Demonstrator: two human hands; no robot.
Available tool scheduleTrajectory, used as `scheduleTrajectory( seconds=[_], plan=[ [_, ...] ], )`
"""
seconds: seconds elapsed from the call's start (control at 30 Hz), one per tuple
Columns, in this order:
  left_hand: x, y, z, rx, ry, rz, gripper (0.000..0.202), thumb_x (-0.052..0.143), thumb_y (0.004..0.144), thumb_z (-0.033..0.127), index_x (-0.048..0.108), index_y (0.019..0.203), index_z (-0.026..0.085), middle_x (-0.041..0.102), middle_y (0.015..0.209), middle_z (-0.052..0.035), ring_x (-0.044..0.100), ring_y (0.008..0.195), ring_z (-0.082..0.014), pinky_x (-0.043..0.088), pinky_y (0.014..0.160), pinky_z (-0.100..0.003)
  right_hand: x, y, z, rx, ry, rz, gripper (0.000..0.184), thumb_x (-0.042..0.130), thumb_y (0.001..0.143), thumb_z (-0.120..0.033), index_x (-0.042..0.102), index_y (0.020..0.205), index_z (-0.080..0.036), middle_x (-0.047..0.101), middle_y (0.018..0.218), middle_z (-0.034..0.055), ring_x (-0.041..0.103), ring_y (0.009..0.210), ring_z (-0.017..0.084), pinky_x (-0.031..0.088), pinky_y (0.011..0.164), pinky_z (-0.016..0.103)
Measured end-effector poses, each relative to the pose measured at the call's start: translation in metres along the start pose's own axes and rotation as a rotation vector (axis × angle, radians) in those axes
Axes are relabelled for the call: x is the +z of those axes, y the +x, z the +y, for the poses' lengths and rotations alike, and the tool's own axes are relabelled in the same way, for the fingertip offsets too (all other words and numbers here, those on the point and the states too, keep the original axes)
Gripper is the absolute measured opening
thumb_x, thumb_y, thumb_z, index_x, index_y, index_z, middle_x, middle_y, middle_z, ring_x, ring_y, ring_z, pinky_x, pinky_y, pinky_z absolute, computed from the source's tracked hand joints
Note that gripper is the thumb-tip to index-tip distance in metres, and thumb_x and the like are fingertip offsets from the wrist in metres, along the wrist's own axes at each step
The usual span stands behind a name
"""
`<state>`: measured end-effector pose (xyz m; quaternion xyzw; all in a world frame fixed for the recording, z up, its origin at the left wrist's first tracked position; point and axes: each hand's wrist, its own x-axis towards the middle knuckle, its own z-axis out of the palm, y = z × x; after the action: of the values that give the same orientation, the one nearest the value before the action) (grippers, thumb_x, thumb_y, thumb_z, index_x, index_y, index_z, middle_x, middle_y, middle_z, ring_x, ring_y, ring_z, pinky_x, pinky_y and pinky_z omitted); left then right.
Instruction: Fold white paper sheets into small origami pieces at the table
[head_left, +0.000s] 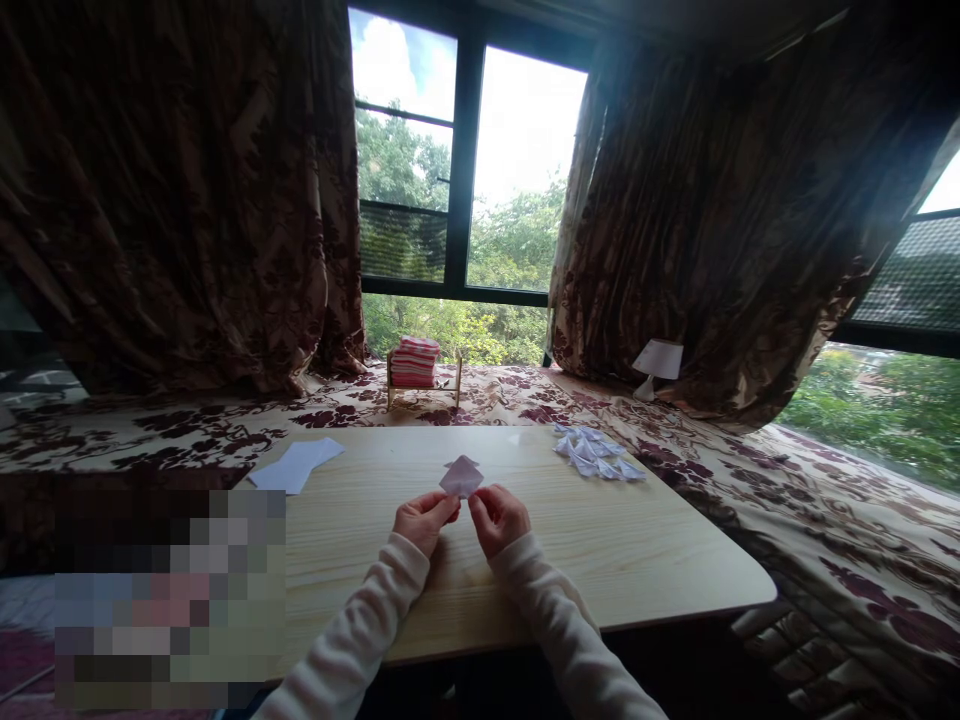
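A small piece of folded white paper (462, 476) is held up between my two hands over the middle of the wooden table (600, 560). My left hand (426, 520) pinches its lower left edge with thumb and fingers. On the lower right edge, the fingertips of my right hand (499, 518) are closed. The paper has a pointed top and small flaps at its sides; its underside is hidden. Flat white paper sheets (297, 466) lie at the table's far left. Several folded paper pieces (596, 453) sit grouped at the far right.
Beyond the table, a small gold-coloured rack (459, 385) holds a stack of pink-and-white striped cloths (415, 362) on the floral-covered ledge (517, 390). A small white lamp (658, 360) stands tilted near the right curtain (675, 220). A blurred patch covers the lower left.
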<state>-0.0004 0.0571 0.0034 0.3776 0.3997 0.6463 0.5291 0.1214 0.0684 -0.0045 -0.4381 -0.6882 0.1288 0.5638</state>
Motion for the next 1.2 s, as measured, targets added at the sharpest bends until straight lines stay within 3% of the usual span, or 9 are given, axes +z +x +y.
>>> scheduleTrajectory(
  seconds=[0.4,0.63,0.93,1.1,1.2],
  plan=[
    [0.002,-0.003,0.004,0.057,0.144,-0.026,0.02,0.076,0.045,0.028,0.065,0.05,0.012,0.055,0.043,0.0024,0.046,0.047,-0.0083,0.037,0.049,-0.02,0.011,-0.001,0.013,0.192,0.277,0.02,0.025,0.055,0.07,-0.038,0.06,0.064,-0.014,0.056,0.052,0.0007,0.047,0.046,0.01,0.039,0.044,0.022],
    [0.006,-0.008,0.009,0.087,0.159,-0.038,0.022,0.075,0.046,0.029,0.07,0.061,0.013,0.062,0.05,0.0015,0.053,0.056,-0.013,0.04,0.057,-0.022,0.016,0.0,0.007,0.269,0.437,0.011,0.024,0.059,0.066,-0.038,0.058,0.063,-0.014,0.057,0.052,0.0004,0.049,0.047,0.011,0.041,0.045,0.022],
    [0.004,-0.007,0.01,0.11,0.194,-0.063,0.015,0.074,0.047,0.026,0.068,0.054,0.013,0.057,0.046,0.0025,0.051,0.053,-0.0123,0.04,0.055,-0.022,0.019,-0.002,0.006,0.285,0.481,-0.005,0.025,0.056,0.068,-0.039,0.055,0.061,-0.015,0.052,0.05,-0.0021,0.044,0.046,0.009,0.037,0.044,0.021],
    [0.004,-0.009,0.012,0.14,0.221,-0.066,0.019,0.072,0.051,0.027,0.07,0.064,0.014,0.061,0.052,0.0008,0.055,0.062,-0.0167,0.041,0.064,-0.025,0.018,-0.002,0.008,0.282,0.488,-0.054,0.024,0.058,0.067,-0.038,0.057,0.063,-0.015,0.053,0.052,-0.0013,0.046,0.048,0.01,0.04,0.048,0.022],
    [0.005,-0.01,0.013,0.162,0.24,-0.066,0.016,0.072,0.051,0.026,0.069,0.06,0.014,0.061,0.054,0.0003,0.055,0.065,-0.0177,0.041,0.065,-0.025,0.016,-0.002,0.008,0.29,0.494,-0.087,0.025,0.058,0.068,-0.039,0.059,0.065,-0.014,0.054,0.051,-0.0012,0.045,0.047,0.01,0.04,0.047,0.023]
  ],
)
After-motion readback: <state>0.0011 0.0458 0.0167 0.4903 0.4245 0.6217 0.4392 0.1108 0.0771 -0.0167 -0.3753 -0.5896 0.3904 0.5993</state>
